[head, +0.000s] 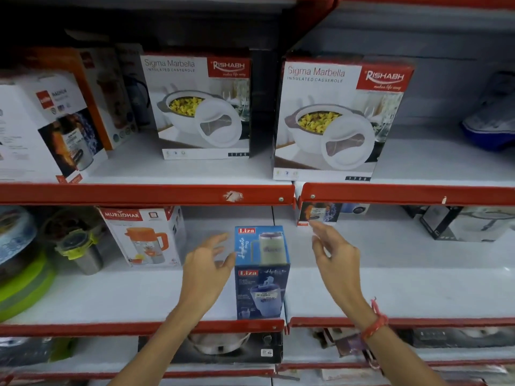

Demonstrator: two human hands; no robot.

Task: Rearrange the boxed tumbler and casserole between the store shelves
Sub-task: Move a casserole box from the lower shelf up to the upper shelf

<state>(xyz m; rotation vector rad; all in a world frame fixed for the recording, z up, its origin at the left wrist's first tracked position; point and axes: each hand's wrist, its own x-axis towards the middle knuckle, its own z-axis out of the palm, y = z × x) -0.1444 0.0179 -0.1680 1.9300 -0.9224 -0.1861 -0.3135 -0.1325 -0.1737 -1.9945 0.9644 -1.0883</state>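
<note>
From the head camera, the blue Liza tumbler box [262, 271] stands upright at the front edge of the middle shelf [139, 296], directly between the person's two hands. The left hand [207, 263] is just beside the box's left face, fingers spread and loosely curled, thumb close to or brushing the box edge; whether it actually touches cannot be told. The right hand [334, 254] is raised to the right of the box and clear of it, fingers apart and slightly bent, holding nothing. A red thread band [374, 324] circles the right wrist.

Above the left hand, on the upper shelf [139, 195], stands one Sigma Marbella casserole box [204, 105]; above the right hand a second casserole box [340, 118] sits at the shelf's front edge, slightly tilted. Left of the left hand, on the middle shelf, is a Murlidhar jug box [143, 238], then a steel container with a green-clipped lid [80, 252]. Beyond the right fingertips, a small carton [317, 214] stands at the back of the shelf.
</note>
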